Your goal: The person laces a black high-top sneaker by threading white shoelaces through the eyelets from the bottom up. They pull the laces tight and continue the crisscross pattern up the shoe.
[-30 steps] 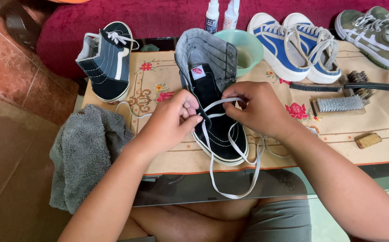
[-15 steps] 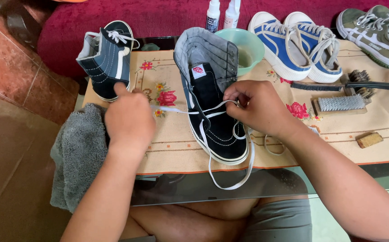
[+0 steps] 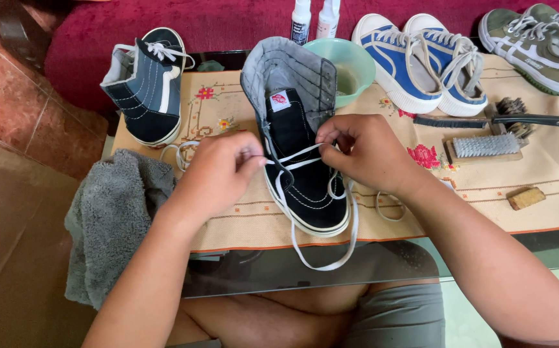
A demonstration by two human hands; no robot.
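Black shoe [image 3: 302, 164], on bench [image 3: 550, 167]: white lace [image 3: 292, 160] stretched between hands, left [image 3: 218, 174] and right [image 3: 363, 151] fingers pinched on it.

Glass table [image 3: 486, 254] bears embroidered cloth [image 3: 550, 167], grey towel [image 3: 112, 219]

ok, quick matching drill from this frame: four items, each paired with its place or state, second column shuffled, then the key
1. black high-top shoe
2. grey towel
3. scrub brush
4. blue sneakers

A. hangs off the mat's left edge
B. far side of the mat, beside the green bowl
C. between left hand and right hand, lace held
D. bristles up, right of the hands

Pairs: 1-C, 2-A, 3-D, 4-B
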